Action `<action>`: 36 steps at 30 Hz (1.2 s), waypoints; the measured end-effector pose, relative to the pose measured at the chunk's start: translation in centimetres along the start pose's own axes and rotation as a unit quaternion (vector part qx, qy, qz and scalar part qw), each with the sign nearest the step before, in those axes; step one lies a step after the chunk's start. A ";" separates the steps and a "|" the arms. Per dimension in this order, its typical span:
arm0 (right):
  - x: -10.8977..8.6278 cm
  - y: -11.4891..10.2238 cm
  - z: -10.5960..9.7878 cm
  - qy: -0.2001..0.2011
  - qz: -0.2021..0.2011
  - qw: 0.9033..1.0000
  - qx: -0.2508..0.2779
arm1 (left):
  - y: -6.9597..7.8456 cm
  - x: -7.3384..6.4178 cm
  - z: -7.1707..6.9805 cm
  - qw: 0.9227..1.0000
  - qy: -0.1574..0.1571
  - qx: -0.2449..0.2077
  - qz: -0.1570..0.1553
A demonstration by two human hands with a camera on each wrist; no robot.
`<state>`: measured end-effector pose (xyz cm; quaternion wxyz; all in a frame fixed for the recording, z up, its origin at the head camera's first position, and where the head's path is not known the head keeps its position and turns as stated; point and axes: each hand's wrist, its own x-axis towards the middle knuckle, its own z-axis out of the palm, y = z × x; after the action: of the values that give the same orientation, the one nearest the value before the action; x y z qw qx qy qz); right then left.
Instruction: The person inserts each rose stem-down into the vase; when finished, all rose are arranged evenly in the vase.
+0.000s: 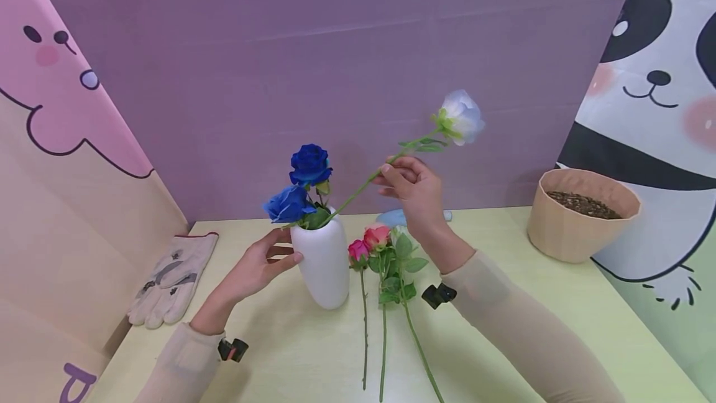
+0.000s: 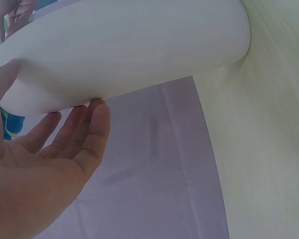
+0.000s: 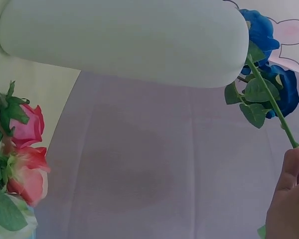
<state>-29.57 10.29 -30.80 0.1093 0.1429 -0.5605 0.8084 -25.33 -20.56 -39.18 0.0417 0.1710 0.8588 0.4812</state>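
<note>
A white vase (image 1: 323, 263) stands on the table, its mouth holding two blue roses (image 1: 310, 165). My left hand (image 1: 265, 264) grips the vase near its rim from the left; the left wrist view shows the thumb and fingertips against the vase (image 2: 134, 50). My right hand (image 1: 413, 188) pinches the green stem of a white rose (image 1: 461, 118) between thumb and fingers. The bloom tilts up to the right, and the stem's lower end reaches into the vase mouth. In the right wrist view, that stem (image 3: 272, 99) passes in front of the blue roses (image 3: 288, 92).
Right of the vase lie a pink rose (image 1: 358, 251), a coral rose (image 1: 377, 236) and a pale flower, stems toward me. Work gloves (image 1: 174, 282) lie at the left edge. A soil-filled pot (image 1: 559, 226) stands at right. Behind my right hand is a partly hidden light-blue object (image 1: 391, 217).
</note>
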 end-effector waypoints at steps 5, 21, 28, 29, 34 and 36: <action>0.0 -0.1 0.4 -0.014 0.002 1.000 -0.013 | 0.2 -0.1 0.1 1.000 0.002 -0.002 -0.004; 0.1 1.3 2.0 -0.046 0.021 0.997 -0.053 | 0.1 -0.2 0.1 1.000 0.004 -0.002 0.007; 0.2 1.6 2.7 -0.009 0.012 0.997 -0.072 | 0.1 0.0 0.1 1.000 0.004 0.004 0.007; 0.2 1.6 2.8 -0.009 0.013 0.997 -0.075 | 0.1 0.0 0.1 1.000 0.005 0.003 0.005; 0.2 1.9 3.1 -0.020 0.027 0.996 -0.088 | 0.2 -0.1 0.1 1.000 0.006 0.002 0.004; 0.1 2.0 3.2 -0.028 0.032 0.995 -0.091 | 0.2 -0.1 0.1 1.000 0.007 0.001 0.004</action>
<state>-30.01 6.58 -31.40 0.0806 0.1369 -0.6386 0.7529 -25.14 -20.40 -39.07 0.0335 0.1708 0.8587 0.4821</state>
